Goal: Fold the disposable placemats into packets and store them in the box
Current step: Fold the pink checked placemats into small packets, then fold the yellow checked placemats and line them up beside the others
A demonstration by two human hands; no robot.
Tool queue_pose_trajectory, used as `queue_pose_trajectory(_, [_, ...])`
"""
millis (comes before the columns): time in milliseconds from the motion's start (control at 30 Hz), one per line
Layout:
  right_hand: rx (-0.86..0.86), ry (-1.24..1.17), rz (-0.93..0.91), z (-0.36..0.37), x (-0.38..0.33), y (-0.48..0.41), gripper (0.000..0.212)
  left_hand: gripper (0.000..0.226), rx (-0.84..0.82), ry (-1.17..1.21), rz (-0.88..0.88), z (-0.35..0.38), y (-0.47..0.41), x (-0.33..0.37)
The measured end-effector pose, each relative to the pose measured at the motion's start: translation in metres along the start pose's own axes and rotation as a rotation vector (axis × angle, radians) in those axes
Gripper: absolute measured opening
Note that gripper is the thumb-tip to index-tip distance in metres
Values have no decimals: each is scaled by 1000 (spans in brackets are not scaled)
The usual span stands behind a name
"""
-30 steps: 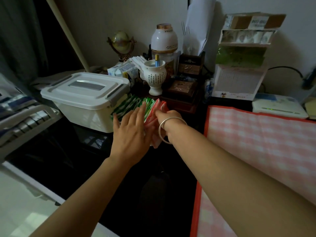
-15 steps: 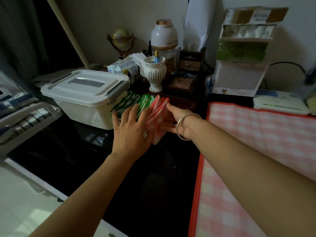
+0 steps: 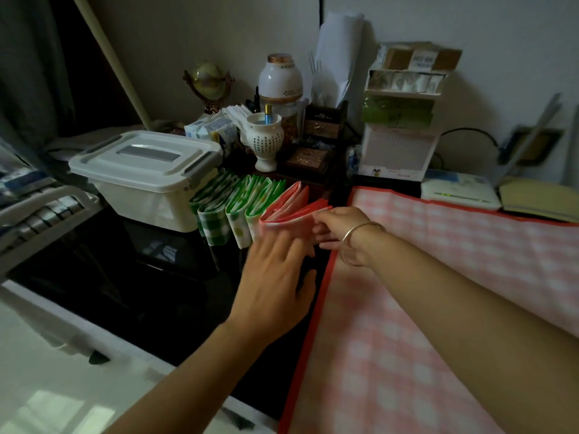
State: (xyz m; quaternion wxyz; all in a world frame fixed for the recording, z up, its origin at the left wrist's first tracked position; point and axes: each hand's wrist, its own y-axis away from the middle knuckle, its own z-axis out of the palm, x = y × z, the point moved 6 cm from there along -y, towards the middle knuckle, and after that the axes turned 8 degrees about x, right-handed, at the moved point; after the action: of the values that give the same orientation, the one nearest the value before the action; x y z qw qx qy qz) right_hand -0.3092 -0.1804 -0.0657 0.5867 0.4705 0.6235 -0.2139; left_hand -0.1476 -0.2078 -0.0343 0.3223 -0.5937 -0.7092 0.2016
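Risk: red packets [image 3: 289,211] fan out toward 3 o'clock if flat left hand [image 3: 275,292] lifts; right hand [image 3: 340,228] grip there unclear.

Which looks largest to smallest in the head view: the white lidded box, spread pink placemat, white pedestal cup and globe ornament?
1. Spread pink placemat, also nearest the camera.
2. White lidded box.
3. White pedestal cup and globe ornament look alike; unranked.
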Motion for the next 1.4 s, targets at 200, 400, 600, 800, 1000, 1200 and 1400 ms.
queue_pose_trajectory(200, [-33,255,-86,-34,15,43,15,19,-425,296,304,15,59,89])
queue_pose_trajectory(400, [-71,731,-261,-104,54,117,9,77,-687,175,446,25,88,132])
queue_pose_trajectory(600, [-71,1082,-410,-178,108,197,17,91,-848,-54,459,30,87,139])
queue_pose_trajectory(800, [-128,1109,-368,-212,144,246,97,72,-917,33,310,31,78,132])
queue_pose_trajectory(1000, [-310,1159,-234,-210,154,259,108,77,-969,158,-59,29,57,121])
queue_pose_trajectory(1200, [-174,1172,-210,-231,136,262,48,65,-984,155,-157,15,50,133])
queue_pose_trajectory(1400, [-69,1117,-97,-250,133,262,32,69,-963,160,-81,-9,54,165])
